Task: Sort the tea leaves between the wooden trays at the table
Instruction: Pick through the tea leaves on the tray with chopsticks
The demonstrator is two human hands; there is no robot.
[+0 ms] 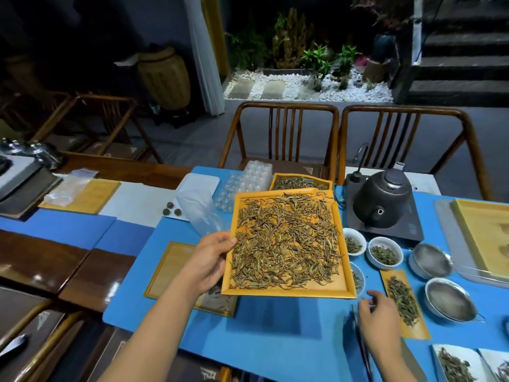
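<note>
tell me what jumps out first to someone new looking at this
The big wooden tray heaped with tea leaves fills the centre, lifted above the blue mat by the left hand gripping its left edge. To its right sits a black kettle, with the right hand hovering low near small white bowls.

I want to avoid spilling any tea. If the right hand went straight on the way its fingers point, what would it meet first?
Probably the near right corner of the lifted wooden tray, or the white bowl half hidden beneath it. The right hand points up-left; depth is unclear.

Bare blue mat [275, 332] near edge open; bowls [384, 252], kettle [382, 199] crowd right.
</note>
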